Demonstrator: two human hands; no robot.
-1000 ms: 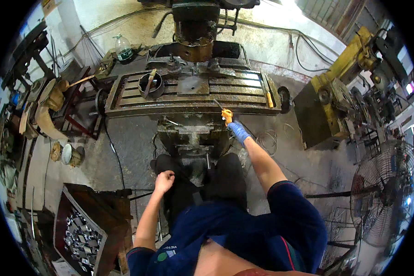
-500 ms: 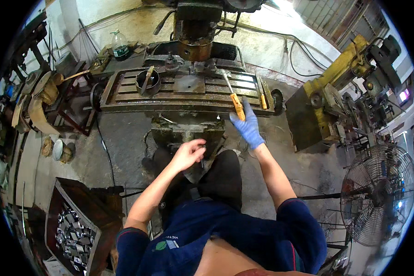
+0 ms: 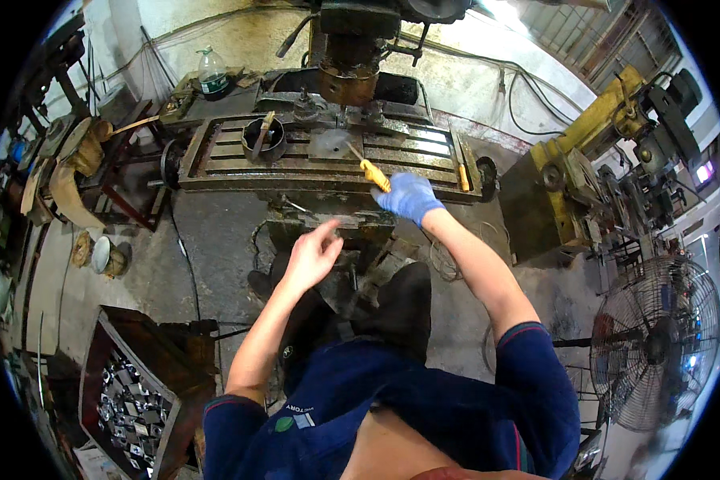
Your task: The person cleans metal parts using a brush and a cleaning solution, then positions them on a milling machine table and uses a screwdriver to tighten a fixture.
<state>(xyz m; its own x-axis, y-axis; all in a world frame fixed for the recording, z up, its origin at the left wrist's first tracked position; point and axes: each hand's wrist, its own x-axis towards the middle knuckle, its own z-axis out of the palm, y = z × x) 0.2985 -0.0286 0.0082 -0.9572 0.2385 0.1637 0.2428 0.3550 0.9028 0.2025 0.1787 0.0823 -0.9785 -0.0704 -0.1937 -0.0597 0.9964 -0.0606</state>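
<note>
while a black cup (image 3: 264,138) sits left, gloved right hand (image 3: 408,197) grips screwdriver (image 3: 370,171).

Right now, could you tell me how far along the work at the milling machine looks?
Done: a flat grey plate lies on the slotted machine table. In hand: the gloved right hand grips a yellow-handled tool pointed at the plate; the bare left hand hangs open, empty. Left: cannot tell from this view.

Right hand (image 3: 409,197), blue-gloved, fist closed, arm extended toward 12 o'clock. Left hand (image 3: 313,256) bare, fingers loosely spread and empty, forearm angled toward 1 o'clock.
</note>
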